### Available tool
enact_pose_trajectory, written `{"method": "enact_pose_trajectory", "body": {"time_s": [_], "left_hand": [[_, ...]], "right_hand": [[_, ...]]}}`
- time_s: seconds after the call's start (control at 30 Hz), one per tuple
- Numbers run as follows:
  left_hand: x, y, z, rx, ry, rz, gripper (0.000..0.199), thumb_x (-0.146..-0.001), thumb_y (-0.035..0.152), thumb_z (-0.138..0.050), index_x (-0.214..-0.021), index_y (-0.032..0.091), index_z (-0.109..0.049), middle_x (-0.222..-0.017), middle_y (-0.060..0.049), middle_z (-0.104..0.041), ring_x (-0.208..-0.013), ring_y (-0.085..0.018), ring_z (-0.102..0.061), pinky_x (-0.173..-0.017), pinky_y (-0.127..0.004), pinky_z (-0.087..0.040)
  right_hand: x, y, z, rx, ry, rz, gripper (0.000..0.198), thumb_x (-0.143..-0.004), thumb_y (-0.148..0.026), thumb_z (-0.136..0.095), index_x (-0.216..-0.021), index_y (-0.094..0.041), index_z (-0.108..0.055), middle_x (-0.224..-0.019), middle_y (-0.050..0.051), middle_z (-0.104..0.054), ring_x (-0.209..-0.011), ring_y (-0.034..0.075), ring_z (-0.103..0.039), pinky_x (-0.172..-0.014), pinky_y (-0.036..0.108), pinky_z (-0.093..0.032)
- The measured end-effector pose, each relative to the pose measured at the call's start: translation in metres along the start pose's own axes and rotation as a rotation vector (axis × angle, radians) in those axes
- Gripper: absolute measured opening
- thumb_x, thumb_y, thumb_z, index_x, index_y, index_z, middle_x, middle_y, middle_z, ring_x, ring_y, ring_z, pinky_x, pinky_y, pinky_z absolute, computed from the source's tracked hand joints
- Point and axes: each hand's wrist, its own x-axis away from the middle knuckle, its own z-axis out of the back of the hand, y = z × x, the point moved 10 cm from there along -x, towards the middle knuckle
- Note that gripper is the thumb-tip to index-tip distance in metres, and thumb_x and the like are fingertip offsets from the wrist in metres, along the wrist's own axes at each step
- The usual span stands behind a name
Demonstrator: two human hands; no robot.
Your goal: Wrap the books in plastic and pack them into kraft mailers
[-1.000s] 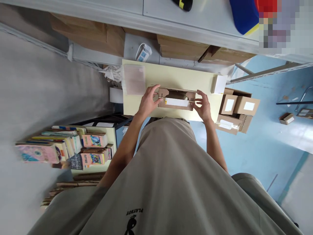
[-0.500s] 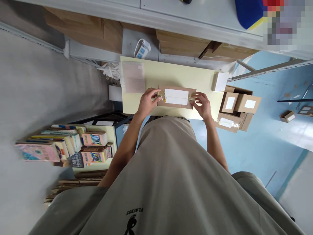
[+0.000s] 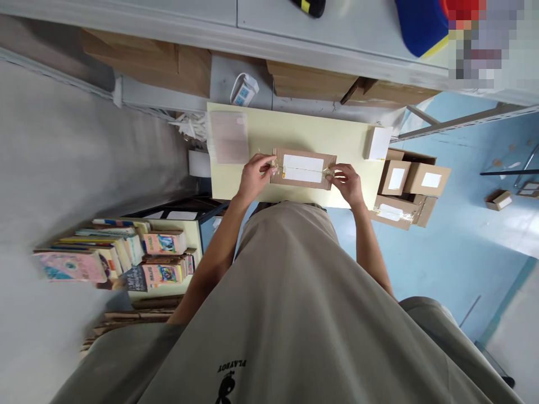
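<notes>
A flat brown cardboard box (image 3: pixel 295 182) with a white label (image 3: pixel 303 168) lies on the pale yellow table (image 3: pixel 269 132) before me. Clear packing tape (image 3: pixel 327 168) runs lengthwise over the label and shines, crinkled, at both ends of the box. At the box's left end, my left hand (image 3: pixel 256 175) pinches the tape between thumb and fingers. My right hand (image 3: pixel 347 182) does the same at the right end, fingertips against the box edge. The undersides of the tape ends are hidden by my fingers.
A clear plastic sheet (image 3: pixel 228 137) lies at the table's left, a white box (image 3: pixel 378 143) at its right end. Behind stand a power strip (image 3: pixel 245 91) and large cartons (image 3: pixel 311 81). Labelled boxes (image 3: pixel 429 175) are stacked right; books (image 3: pixel 164 244) sit on the left.
The whole view has shifted slightly, with the shelf and table lower in the picture. Both hands stay at the ends of the box with almost no movement.
</notes>
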Motion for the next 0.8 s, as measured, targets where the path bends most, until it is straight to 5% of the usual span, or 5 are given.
{"method": "enact_pose_trajectory", "body": {"time_s": [0.43,0.67,0.8], "left_hand": [[-0.019,0.001,0.001,0.026,0.037,0.005,0.035,-0.104,0.028,-0.075,-0.136,0.023,-0.090,-0.130,-0.010,-0.082,-0.111,-0.022,-0.084,-0.109,-0.040,-0.075],[-0.018,0.005,0.008,0.076,-0.027,0.026,0.039,-0.104,0.051,-0.088,-0.131,0.023,-0.089,-0.131,-0.011,-0.079,-0.101,-0.019,-0.083,-0.103,-0.040,-0.078],[-0.023,0.029,0.030,-0.011,0.008,-0.019,0.042,-0.103,0.058,-0.090,-0.129,0.025,-0.090,-0.131,-0.011,-0.077,-0.103,-0.022,-0.081,-0.099,-0.042,-0.079]], "right_hand": [[-0.022,0.009,0.000,-0.079,0.015,-0.008,0.061,-0.082,-0.084,-0.097,-0.113,-0.031,-0.091,-0.134,0.008,-0.079,-0.114,0.029,-0.085,-0.118,0.058,-0.075],[-0.015,-0.002,0.000,-0.092,0.011,-0.017,0.068,-0.081,-0.089,-0.097,-0.114,-0.030,-0.091,-0.135,0.010,-0.079,-0.108,0.030,-0.085,-0.115,0.062,-0.075],[-0.010,-0.025,0.015,-0.027,0.020,0.040,0.069,-0.086,-0.095,-0.091,-0.118,-0.034,-0.092,-0.142,0.010,-0.076,-0.111,0.032,-0.086,-0.114,0.065,-0.076]]}}
